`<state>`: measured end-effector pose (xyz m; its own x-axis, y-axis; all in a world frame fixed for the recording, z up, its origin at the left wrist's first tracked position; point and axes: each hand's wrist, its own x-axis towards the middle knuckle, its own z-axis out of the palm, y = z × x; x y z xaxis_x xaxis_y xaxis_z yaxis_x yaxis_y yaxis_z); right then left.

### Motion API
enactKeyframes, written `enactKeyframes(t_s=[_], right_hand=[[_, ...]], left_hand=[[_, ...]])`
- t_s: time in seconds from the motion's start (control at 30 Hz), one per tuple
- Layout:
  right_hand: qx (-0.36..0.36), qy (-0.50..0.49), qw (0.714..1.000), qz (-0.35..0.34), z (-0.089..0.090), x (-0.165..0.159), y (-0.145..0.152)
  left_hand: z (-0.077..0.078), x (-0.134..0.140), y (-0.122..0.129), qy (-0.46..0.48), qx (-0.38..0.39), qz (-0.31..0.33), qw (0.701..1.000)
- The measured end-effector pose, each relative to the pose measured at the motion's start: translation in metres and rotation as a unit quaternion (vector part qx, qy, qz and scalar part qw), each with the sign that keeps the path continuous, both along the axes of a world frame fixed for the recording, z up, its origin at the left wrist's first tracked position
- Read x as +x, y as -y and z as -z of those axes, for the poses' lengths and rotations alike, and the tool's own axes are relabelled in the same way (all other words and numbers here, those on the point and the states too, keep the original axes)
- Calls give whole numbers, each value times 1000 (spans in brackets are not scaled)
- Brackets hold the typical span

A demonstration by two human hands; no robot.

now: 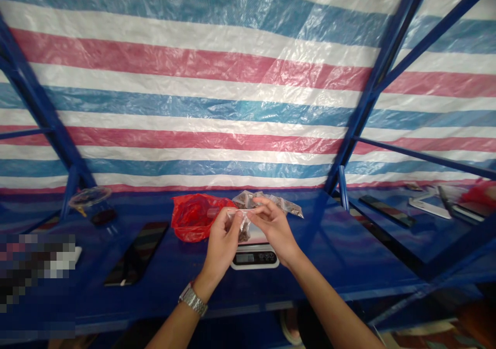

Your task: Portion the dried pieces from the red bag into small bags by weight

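Note:
Between my two hands hangs a small clear zip bag (244,230) with brown bits in its lower part. My left hand (225,233) pinches the bag's top edge on the left. On the right side of that edge, my right hand (273,227) grips it between thumb and fingers. Below and behind the bag sits a white digital scale (254,264) with a dark display; my hands hide part of its top. Just beyond my hands lie more clear bags (292,208) with brown contents. An open red plastic bag (189,220) rests left of my left hand.
A dark phone (136,253) and a clear plastic cup (103,215) with dark liquid are on the blue table (174,292) to the left. Blue metal bars (358,111) rise on both sides before a striped tarp (217,101). Another phone (387,210) lies far right.

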<state>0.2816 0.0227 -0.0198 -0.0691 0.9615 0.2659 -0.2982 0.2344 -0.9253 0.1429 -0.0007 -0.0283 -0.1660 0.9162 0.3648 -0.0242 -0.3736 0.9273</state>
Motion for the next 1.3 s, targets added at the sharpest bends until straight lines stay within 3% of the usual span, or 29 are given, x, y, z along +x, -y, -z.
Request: enactKeyframes(t_s=[0.23, 0.4, 0.67, 0.9, 1.3], right_hand=[[-3, -10, 1000, 10, 0, 4, 4], [-4, 9, 1000, 11, 3, 11, 4], [56, 58, 997, 9, 7, 9, -1], [85, 62, 993, 46, 11, 11, -2], [81, 89, 993, 16, 8, 2, -3]], left_hand=[[-1, -1, -1, 0, -5, -18, 1000], [5, 1, -2, -5, -10, 7, 1000], [5, 10, -1, -1, -15, 4, 1000], [10, 6, -3, 13, -4, 39, 999], [-2, -4, 2, 12, -16, 35, 999]])
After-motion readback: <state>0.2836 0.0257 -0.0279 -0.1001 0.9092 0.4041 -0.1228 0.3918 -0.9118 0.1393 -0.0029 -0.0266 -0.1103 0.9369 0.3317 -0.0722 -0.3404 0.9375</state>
